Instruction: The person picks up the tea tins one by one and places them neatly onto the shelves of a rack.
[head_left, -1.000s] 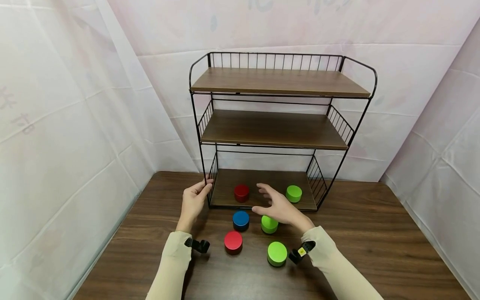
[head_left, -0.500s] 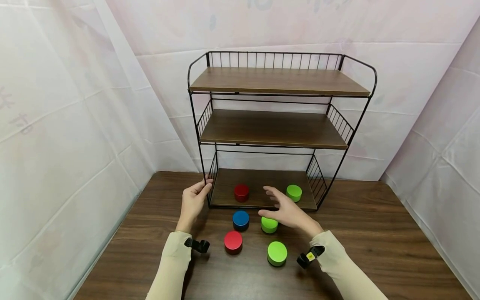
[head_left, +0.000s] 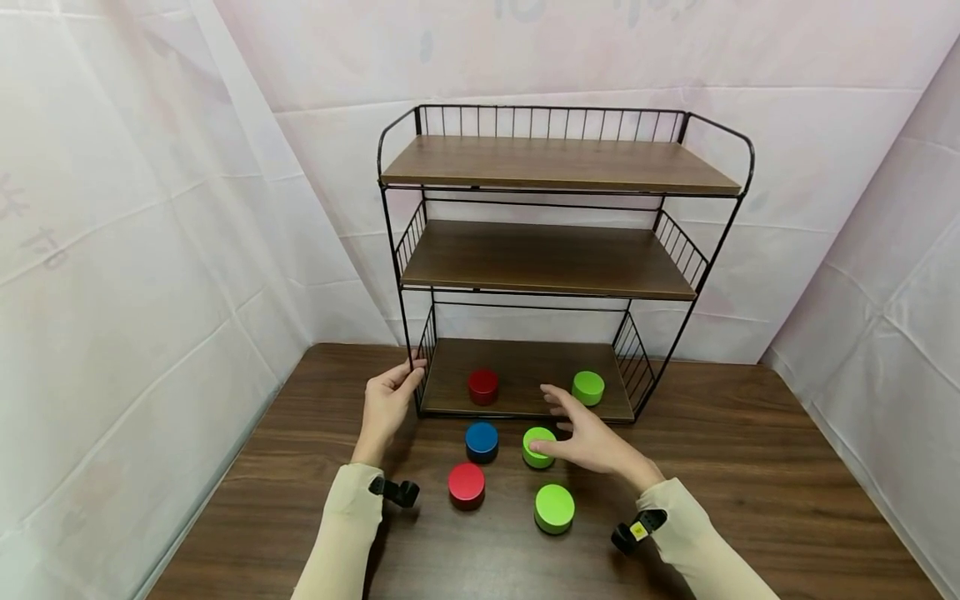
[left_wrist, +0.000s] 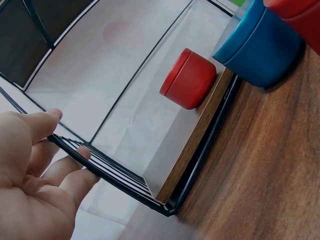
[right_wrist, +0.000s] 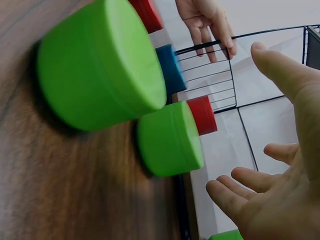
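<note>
The left hand (head_left: 386, 410) grips the black wire post at the rack's lower left side; the left wrist view shows its thumb and fingers (left_wrist: 80, 170) around the frame. Above the table, the right hand (head_left: 592, 437) holds nothing, thumb and fingers spread apart. Its thumb overlaps the green round container (head_left: 537, 442) in the head view; contact cannot be told. On the bottom shelf (head_left: 532, 358) stand a dark red container (head_left: 483, 387) at left and a green one (head_left: 588, 388) at right. A blue container (head_left: 482, 442) stands in front of the shelf.
Nearer the front of the table (head_left: 750, 467) are a red container (head_left: 467, 486) and another green one (head_left: 554, 508). The rack's middle shelf (head_left: 547, 258) and top shelf (head_left: 555, 162) rise above. White cloth (head_left: 187, 250) hangs behind and at both sides.
The right hand has moved right and toward the front of the table, away from the middle of the bottom shelf. The left hand keeps its place on the post, and the containers have not moved.
</note>
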